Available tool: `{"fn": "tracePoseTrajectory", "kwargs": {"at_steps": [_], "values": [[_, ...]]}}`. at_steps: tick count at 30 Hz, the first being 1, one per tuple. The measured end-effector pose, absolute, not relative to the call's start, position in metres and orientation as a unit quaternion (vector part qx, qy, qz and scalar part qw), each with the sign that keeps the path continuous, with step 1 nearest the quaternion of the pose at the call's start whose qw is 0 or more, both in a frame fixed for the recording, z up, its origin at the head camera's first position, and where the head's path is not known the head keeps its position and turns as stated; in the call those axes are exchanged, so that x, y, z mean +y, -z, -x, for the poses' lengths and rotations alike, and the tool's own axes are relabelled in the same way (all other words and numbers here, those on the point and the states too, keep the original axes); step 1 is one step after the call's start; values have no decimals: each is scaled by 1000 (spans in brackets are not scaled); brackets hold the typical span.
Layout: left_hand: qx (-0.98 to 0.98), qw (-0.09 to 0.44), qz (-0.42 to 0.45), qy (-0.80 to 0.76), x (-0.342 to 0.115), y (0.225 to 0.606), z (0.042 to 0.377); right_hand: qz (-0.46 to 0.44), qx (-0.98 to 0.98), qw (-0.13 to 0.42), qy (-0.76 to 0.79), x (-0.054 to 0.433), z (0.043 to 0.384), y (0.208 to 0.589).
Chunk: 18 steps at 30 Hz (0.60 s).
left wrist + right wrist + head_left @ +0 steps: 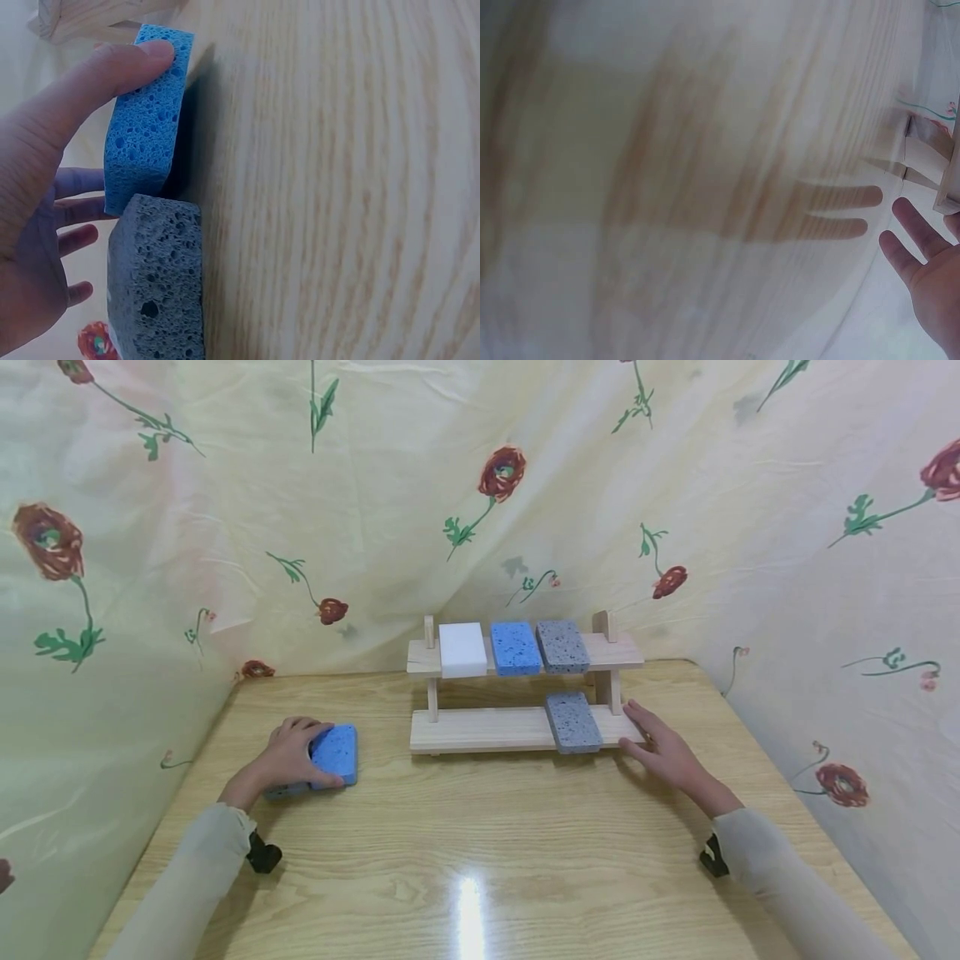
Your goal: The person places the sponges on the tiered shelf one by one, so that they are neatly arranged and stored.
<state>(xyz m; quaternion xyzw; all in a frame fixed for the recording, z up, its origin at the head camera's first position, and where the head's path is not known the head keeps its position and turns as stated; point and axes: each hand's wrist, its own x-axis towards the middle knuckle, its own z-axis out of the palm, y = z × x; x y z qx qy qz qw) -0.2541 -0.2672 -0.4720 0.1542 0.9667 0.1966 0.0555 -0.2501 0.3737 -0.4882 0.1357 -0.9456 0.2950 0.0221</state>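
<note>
On the left of the table, my left hand (292, 756) pinches a blue sponge (337, 753) between the thumb and the fingers. The left wrist view shows the thumb on its near side, and a shadow beneath its raised-looking edge. Directly beside it a grey sponge (161, 281) lies on the table, mostly hidden by the hand in the head view. My right hand (667, 758) is at the right end of the wooden two-tier shelf (487, 731), thumb in front and fingers toward the back. Its visible fingers look straight and spread in the right wrist view.
The shelf's upper tier carries a white block (462, 650), another blue sponge (515, 648) and a dark grey sponge (562, 646). A lighter grey sponge (573, 722) lies on the lower tier. Flowered cloth (360, 527) hangs behind and beside the wooden table (420, 860).
</note>
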Motion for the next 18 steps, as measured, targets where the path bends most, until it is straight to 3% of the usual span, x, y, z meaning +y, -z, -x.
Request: {"fn": "tracePoseTrajectory", "kwargs": {"at_steps": [18], "values": [[966, 57, -177, -178, -261, 459, 250, -141, -944, 34, -298, 372, 249, 486]]}}
